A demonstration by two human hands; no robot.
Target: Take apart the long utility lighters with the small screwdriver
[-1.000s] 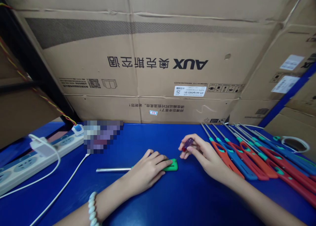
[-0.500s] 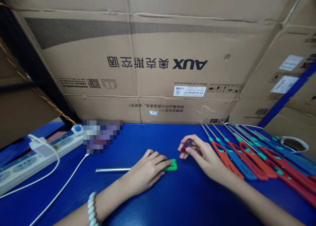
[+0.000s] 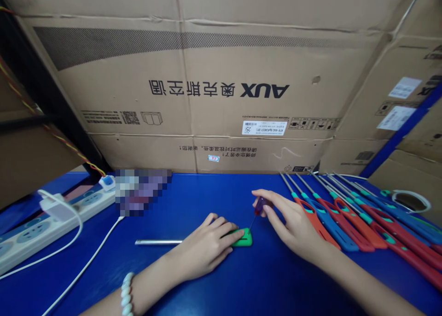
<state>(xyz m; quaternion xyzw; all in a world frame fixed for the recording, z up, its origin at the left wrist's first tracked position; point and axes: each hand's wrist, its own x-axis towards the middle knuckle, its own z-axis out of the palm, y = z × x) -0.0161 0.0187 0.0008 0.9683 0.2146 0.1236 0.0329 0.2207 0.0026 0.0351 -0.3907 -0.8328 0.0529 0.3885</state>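
A green lighter [image 3: 244,238] with a long metal tube lies flat on the blue table [image 3: 207,196], its tube pointing left. My left hand [image 3: 209,244] rests over its middle, fingers wrapped on the green handle, hiding much of it. In my right hand [image 3: 288,217] is a small screwdriver [image 3: 261,206] with a purple and red handle, pinched between the fingers. Its thin shaft slants down to the right end of the green handle, and the tip meets it there.
Several red, blue and orange lighters [image 3: 348,224] lie side by side at the right. A white power strip [image 3: 44,228] with cables runs along the left. Beside it is a pixelated object [image 3: 145,191]. A large cardboard box [image 3: 207,53] stands behind the table.
The green lighter and my left hand have shifted slightly right and down. My right hand has turned on the screwdriver handle, its index finger now more extended.
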